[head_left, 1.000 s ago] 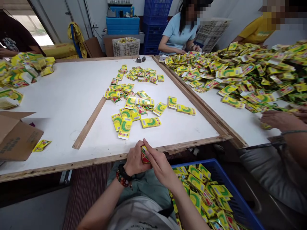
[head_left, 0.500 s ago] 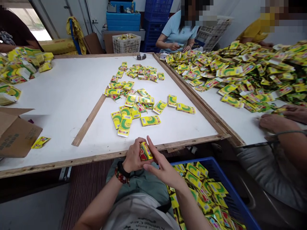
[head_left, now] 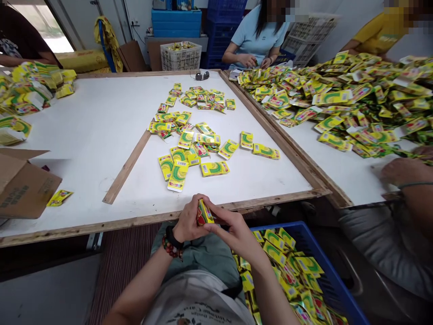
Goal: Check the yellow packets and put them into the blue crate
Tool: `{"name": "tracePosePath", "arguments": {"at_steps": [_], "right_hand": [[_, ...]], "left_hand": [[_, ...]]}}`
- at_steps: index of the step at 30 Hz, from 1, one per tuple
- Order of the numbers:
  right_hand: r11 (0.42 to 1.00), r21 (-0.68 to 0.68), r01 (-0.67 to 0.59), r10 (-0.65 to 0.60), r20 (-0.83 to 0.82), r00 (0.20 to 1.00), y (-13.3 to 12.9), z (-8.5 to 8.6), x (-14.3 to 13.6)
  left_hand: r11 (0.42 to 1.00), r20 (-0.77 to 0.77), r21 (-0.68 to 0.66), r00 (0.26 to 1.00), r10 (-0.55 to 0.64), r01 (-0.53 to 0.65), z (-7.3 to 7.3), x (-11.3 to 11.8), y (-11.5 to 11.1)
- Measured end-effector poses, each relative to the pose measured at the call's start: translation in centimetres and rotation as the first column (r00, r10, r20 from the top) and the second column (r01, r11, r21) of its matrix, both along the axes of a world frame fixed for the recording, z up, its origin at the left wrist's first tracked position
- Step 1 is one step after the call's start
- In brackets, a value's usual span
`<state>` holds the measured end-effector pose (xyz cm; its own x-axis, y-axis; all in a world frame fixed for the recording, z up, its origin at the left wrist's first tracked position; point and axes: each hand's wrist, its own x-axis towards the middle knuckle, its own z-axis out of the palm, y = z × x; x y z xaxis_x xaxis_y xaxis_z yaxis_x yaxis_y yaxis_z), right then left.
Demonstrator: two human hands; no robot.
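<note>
The left hand (head_left: 188, 222) partly hides the packet (head_left: 204, 214); the left edge crops the carton (head_left: 29, 192).

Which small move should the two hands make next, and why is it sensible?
Perhaps the right hand should gently pinch the small yellow box: the left hand holds it, while the right thumb and fingers lie near its opposite ends.

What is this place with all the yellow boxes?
Probably a small packing workshop: a heap of yellow cartons lies on the right, a blue plastic crate holds lots of similar packs, and a cardboard box stands on the white table.
</note>
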<state>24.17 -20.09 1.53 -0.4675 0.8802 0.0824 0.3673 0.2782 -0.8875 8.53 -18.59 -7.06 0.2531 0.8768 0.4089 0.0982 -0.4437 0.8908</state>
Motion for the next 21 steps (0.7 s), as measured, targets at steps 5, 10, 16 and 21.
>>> {"name": "tracePosePath", "arguments": {"at_steps": [5,10,16,21], "right_hand": [[0.999,-0.033,-0.036,0.035,-0.028,0.999,0.6,-0.1,0.6],[0.997,-0.081,0.003,-0.008,-0.072,0.997,0.7,-0.3,0.6],[0.998,0.019,0.061,-0.062,0.022,0.998,-0.8,-0.7,-1.3],[0.949,0.315,0.012,-0.103,0.275,0.956,-2.1,-0.8,-2.8]], "left_hand": [[0.995,0.034,-0.045,0.996,-0.083,0.084,0.4,-0.2,0.1],[0.999,-0.031,-0.016,0.999,-0.041,0.041,0.3,0.0,0.0],[0.997,0.012,0.070,1.000,0.019,-0.020,-0.1,-0.1,0.0],[0.992,0.039,0.103,0.997,0.064,-0.068,-0.5,0.0,-0.2]]}}
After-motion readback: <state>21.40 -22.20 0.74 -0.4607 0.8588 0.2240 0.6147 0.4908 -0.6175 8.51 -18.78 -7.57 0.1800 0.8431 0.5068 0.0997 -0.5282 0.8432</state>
